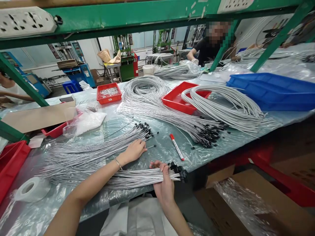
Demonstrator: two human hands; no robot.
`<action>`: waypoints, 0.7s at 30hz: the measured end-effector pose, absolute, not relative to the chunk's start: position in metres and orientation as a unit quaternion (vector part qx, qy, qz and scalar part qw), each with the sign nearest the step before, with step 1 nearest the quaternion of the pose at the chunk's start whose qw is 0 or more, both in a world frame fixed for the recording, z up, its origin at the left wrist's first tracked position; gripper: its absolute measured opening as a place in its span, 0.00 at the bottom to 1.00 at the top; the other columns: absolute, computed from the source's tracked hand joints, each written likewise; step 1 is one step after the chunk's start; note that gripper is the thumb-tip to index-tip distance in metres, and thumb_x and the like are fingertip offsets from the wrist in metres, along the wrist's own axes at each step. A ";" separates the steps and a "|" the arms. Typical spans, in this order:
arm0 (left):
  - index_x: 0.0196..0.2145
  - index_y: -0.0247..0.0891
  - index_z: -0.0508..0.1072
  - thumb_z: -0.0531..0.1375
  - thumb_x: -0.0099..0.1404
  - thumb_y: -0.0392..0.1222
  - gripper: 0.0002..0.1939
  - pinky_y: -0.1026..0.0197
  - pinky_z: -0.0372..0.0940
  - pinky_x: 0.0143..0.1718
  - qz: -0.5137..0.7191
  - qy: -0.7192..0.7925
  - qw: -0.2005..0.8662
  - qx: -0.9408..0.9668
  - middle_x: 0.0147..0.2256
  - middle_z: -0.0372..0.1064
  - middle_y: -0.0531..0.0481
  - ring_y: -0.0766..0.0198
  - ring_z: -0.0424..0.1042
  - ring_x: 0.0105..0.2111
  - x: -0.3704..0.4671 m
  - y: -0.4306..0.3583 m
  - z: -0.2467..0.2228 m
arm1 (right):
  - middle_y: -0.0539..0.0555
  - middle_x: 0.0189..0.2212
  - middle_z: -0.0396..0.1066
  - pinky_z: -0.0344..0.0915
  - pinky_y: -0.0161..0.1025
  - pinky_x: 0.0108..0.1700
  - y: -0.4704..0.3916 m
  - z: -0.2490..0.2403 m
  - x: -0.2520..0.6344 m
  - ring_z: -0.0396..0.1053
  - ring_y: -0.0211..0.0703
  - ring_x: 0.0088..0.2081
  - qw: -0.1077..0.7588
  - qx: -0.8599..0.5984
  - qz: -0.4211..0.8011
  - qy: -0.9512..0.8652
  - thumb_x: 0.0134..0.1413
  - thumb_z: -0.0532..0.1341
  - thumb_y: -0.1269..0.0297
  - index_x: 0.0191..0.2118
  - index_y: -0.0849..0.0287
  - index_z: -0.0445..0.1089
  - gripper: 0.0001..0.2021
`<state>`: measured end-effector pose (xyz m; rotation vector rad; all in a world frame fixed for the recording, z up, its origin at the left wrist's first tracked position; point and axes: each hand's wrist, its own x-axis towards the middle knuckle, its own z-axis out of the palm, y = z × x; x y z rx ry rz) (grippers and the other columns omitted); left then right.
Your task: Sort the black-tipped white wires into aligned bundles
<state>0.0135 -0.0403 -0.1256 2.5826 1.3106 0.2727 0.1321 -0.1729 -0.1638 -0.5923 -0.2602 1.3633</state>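
My left hand [134,151], with a bracelet at the wrist, has its fingers pinched on a single thin grey cable, whose black tip [154,146] sticks out to the right. Beneath and behind it lies a loose bundle of grey cables [98,147] with black ends [145,129]. At the table's front edge my right hand [164,183], palm up, is wrapped round a second cable bundle [137,177], close to its black connectors [180,172]. A red and white marker [176,147] lies to the right of both hands.
A larger cable bundle [167,114] and coiled cables [226,105] lie beyond, beside red trays [109,93] and blue bins [273,91]. A tape roll [31,189] is at left, an open carton [246,203] below right. A green frame [137,16] crosses above; a person [211,46] works opposite.
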 end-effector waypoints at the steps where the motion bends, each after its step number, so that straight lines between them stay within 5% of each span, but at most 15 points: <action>1: 0.37 0.37 0.66 0.48 0.66 0.45 0.11 0.60 0.60 0.34 0.094 0.454 0.121 0.878 0.33 0.68 0.44 0.59 0.67 0.33 0.013 -0.036 -0.129 | 0.47 0.27 0.63 0.60 0.42 0.45 -0.173 -0.163 0.133 0.64 0.40 0.35 0.722 -0.259 0.629 -0.128 0.49 0.60 0.50 0.24 0.55 0.60 0.16; 6: 0.35 0.36 0.65 0.50 0.65 0.46 0.11 0.60 0.59 0.33 0.111 0.510 0.103 0.847 0.33 0.67 0.43 0.58 0.67 0.33 0.008 -0.017 -0.127 | 0.43 0.15 0.49 0.59 0.39 0.33 -0.175 -0.160 0.135 0.49 0.33 0.18 0.712 -0.227 0.649 -0.144 0.54 0.56 0.51 0.23 0.56 0.57 0.16; 16: 0.28 0.36 0.69 0.58 0.58 0.44 0.08 0.60 0.58 0.34 0.125 0.479 0.172 0.852 0.33 0.67 0.45 0.59 0.66 0.33 -0.005 -0.010 -0.125 | 0.42 0.15 0.44 0.56 0.36 0.29 -0.173 -0.156 0.135 0.44 0.31 0.18 0.700 -0.257 0.651 -0.141 0.52 0.60 0.56 0.26 0.56 0.64 0.10; 21: 0.26 0.35 0.69 0.56 0.58 0.52 0.16 0.64 0.58 0.28 0.141 0.469 0.260 0.832 0.24 0.66 0.52 0.65 0.64 0.26 -0.012 -0.003 -0.114 | 0.42 0.15 0.44 0.56 0.36 0.29 -0.174 -0.157 0.135 0.44 0.31 0.17 0.702 -0.249 0.653 -0.136 0.52 0.60 0.58 0.26 0.56 0.65 0.09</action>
